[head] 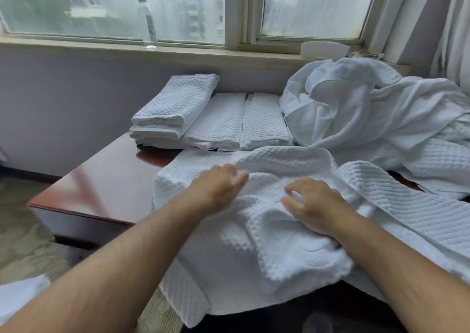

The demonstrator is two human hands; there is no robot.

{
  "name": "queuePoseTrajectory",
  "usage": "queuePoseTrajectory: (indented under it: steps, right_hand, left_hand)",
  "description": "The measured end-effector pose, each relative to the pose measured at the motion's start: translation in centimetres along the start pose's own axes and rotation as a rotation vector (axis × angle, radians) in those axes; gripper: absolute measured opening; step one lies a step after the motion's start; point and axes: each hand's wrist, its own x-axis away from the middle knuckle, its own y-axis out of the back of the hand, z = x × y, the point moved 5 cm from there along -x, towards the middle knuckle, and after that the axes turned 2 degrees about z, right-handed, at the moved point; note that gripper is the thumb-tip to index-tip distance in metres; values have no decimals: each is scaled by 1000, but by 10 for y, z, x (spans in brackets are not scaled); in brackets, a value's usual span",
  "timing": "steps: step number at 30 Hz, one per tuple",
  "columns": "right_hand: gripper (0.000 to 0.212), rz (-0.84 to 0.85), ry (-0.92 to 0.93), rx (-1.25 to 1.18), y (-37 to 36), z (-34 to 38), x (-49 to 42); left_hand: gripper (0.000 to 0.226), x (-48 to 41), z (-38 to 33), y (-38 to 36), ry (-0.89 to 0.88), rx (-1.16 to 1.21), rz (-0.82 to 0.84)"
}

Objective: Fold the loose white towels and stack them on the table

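A loose white waffle-weave towel [244, 246] lies rumpled over the near edge of the brown table [101, 180]. My left hand [216, 187] sits on its upper left part, fingers curled into a fold of the cloth. My right hand [310, 202] rests on the towel's middle, fingers bent and pinching the fabric. Folded white towels [175, 108] are stacked at the back left of the table, with two more folded towels [241, 124] laid side by side next to them.
A heap of loose white towels and linen [368, 113] fills the right side of the table. A clear plastic bottle [148, 22] stands on the window sill [101, 46] behind. The table's left edge drops to the floor.
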Motion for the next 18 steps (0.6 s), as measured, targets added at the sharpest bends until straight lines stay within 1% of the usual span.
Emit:
queuePoseTrajectory:
  steps: [1, 3, 5, 7, 8, 9, 10, 11, 12, 13, 14, 15, 16, 18]
  right_hand:
    - [49, -7, -34, 14, 3, -5, 1]
    - [67, 4, -157, 72, 11, -21, 5]
    - [77, -36, -351, 59, 19, -45, 10]
    - [79, -66, -500, 51, 26, -59, 15]
    - [79, -56, -520, 43, 27, -60, 13]
    - [76, -44, -520, 34, 28, -59, 12]
    - [72, -54, -509, 33, 29, -57, 12]
    - [64, -95, -497, 41, 33, -59, 13]
    - [54, -157, -492, 52, 41, -65, 17]
    - [42, -219, -505, 58, 49, -75, 24]
    - [34, -259, -538, 49, 56, -90, 32]
    - [32, -274, -588, 29, 63, -107, 43]
    - [33, -259, -644, 11, 68, -123, 52]
    - [34, -181, -742, 34, 78, -151, 64]
  left_hand:
    - [63, -2, 0, -9, 29, -46, 55]
    - [76, -4, 2, -20, 76, -161, 123]
    - [79, -6, 5, -21, 128, -227, 166]
    - [75, -6, -5, -18, 203, -326, 195]
    - [72, -6, -20, -17, 198, -402, 177]
    - [67, -5, -42, -20, 125, -450, 130]
    - [58, -6, -68, -25, -1, -443, 58]
    - [49, -8, -94, -32, -136, -355, -7]
    - [45, -8, -115, -41, -226, -223, -19]
    - [46, -8, -131, -51, -250, -124, 24]
    - [51, -11, -141, -63, -225, -100, 91]
    - [56, -15, -147, -73, -183, -136, 144]
    - [61, -19, -150, -81, -135, -188, 172]
    - [67, -27, -157, -87, -54, -270, 168]
